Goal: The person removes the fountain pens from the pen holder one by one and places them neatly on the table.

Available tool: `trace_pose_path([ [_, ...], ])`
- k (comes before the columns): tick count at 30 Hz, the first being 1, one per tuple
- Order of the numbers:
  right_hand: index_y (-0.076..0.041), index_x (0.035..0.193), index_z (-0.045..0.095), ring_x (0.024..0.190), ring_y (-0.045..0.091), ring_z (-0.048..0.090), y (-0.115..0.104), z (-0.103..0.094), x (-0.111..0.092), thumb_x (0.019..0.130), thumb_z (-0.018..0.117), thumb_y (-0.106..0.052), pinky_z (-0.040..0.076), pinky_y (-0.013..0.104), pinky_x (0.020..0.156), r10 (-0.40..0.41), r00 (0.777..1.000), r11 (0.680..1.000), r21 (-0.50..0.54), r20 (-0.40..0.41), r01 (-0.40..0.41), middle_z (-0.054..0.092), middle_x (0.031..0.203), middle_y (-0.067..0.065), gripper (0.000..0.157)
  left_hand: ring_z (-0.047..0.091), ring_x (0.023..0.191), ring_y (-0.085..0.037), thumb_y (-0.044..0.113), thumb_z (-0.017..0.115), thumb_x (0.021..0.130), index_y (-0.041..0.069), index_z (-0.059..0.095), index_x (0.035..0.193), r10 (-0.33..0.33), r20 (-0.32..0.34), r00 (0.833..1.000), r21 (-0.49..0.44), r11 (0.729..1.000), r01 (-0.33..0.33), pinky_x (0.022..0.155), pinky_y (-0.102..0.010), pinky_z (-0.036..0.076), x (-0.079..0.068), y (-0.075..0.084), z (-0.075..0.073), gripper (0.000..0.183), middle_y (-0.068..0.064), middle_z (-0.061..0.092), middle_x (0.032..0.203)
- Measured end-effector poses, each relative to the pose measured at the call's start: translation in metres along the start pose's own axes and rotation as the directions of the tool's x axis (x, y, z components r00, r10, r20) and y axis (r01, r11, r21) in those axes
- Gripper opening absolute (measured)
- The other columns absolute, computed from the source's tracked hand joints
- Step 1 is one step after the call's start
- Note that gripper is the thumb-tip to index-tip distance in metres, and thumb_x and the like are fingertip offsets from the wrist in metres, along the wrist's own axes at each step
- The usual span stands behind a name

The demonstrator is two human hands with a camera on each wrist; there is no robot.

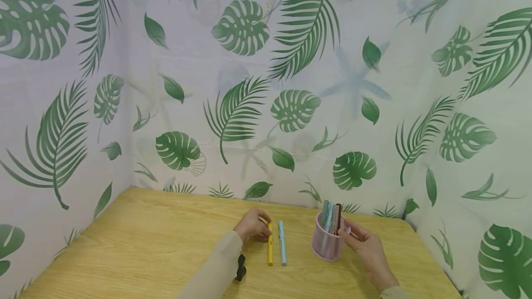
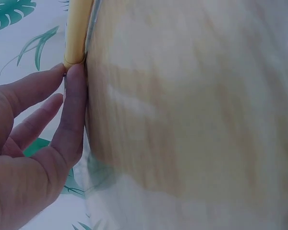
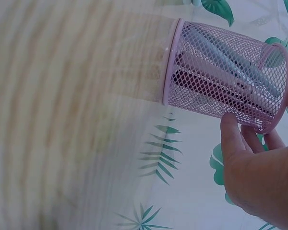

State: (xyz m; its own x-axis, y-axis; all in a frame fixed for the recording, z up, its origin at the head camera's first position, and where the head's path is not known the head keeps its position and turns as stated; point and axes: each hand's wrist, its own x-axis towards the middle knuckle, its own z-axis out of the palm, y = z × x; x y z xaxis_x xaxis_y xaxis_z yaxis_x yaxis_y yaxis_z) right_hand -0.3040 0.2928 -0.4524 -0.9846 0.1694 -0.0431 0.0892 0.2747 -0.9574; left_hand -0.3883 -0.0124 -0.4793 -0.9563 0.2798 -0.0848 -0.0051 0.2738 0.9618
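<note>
Head view shows us a yellow pen lying on the wooden table, left of a light blue pen and just apart from it. Its long axis runs near to far, one end towards us and the other towards the patterned wall; with fingers over the far part, we cannot tell which end carries the nib. The left hand pinches it there between thumb and finger, as the left wrist view makes plainer. We judge the pen light, stiff and smooth, apt to roll, so we would take hold near mid-barrel for balance. Farther right, the right hand holds a pink mesh cup by its right side near the rim, one fingertip against the mesh. The cup stands upright, mouth up, several pens leaning inside it; we expect it to be light and fairly rigid, with mesh that grips well, though the tall pens could make it tip.
</note>
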Motion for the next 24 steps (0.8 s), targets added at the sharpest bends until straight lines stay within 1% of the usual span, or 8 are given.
trace_pose_path([
  [8,-0.007,0.149,0.04,0.142,0.033,0.037,0.0021,-0.0019,0.0009,0.094,0.067,-0.036,0.039,0.044,0.111,-0.009,1.0,1.0,-0.007,0.0,0.009,0.037,0.154,0.016,0.068,0.063,0.068,-0.018,-0.016,0.069,0.079,-0.008,0.061,0.115,-0.018,0.009,1.0,-0.026,0.999,0.018,0.065,-0.034,0.06,0.0026,-0.0013,-0.0001,0.038,-0.01,0.058,0.084],
  [13,-0.007,0.149,0.04,0.142,0.034,0.036,0.0027,-0.0018,0.0007,0.094,0.066,-0.033,0.039,0.045,0.111,-0.005,1.0,1.0,-0.002,-0.001,0.005,0.037,0.154,0.016,0.066,0.063,0.069,-0.019,-0.016,0.069,0.079,-0.009,0.062,0.115,-0.025,0.012,1.0,-0.03,0.999,0.026,0.064,-0.033,0.06,0.0025,-0.0018,-0.0004,0.037,-0.013,0.059,0.087],
  [17,-0.007,0.149,0.041,0.142,0.034,0.035,0.0022,-0.0013,0.0008,0.094,0.066,-0.032,0.038,0.045,0.111,-0.006,1.0,1.0,0.007,0.001,0.006,0.037,0.154,0.016,0.065,0.064,0.068,-0.018,-0.016,0.069,0.079,-0.009,0.061,0.115,-0.029,0.015,0.999,-0.036,0.999,0.03,0.063,-0.032,0.06,0.0032,-0.0035,-0.0007,0.038,-0.012,0.059,0.086],
  [19,-0.006,0.149,0.04,0.143,0.034,0.035,0.0019,-0.001,0.0013,0.094,0.067,-0.032,0.039,0.045,0.111,-0.01,1.0,1.0,0.014,0.003,0.01,0.036,0.154,0.016,0.066,0.064,0.068,-0.018,-0.016,0.068,0.079,-0.009,0.06,0.116,-0.024,0.017,1.0,-0.038,0.999,0.024,0.062,-0.031,0.06,0.0029,-0.0042,-0.0012,0.038,-0.011,0.06,0.085],
  [21,-0.006,0.149,0.04,0.143,0.035,0.034,0.0014,-0.0008,0.0013,0.094,0.067,-0.032,0.038,0.046,0.111,-0.012,1.0,1.0,0.017,0.006,0.012,0.035,0.155,0.017,0.066,0.063,0.068,-0.019,-0.014,0.067,0.081,-0.009,0.059,0.117,-0.011,0.013,1.0,-0.042,0.999,0.011,0.063,-0.033,0.06,0.0009,-0.0032,-0.0022,0.038,-0.014,0.062,0.086],
  [24,-0.006,0.149,0.04,0.144,0.036,0.032,0.0005,-0.0009,0.001,0.095,0.066,-0.03,0.038,0.047,0.112,-0.009,1.0,1.0,0.02,0.009,0.009,0.034,0.156,0.017,0.065,0.06,0.067,-0.019,-0.011,0.063,0.082,-0.009,0.058,0.118,0.014,-0.015,1.0,-0.041,0.999,-0.015,0.06,-0.032,0.057,-0.0003,-0.0022,-0.0032,0.036,-0.015,0.065,0.084],
])
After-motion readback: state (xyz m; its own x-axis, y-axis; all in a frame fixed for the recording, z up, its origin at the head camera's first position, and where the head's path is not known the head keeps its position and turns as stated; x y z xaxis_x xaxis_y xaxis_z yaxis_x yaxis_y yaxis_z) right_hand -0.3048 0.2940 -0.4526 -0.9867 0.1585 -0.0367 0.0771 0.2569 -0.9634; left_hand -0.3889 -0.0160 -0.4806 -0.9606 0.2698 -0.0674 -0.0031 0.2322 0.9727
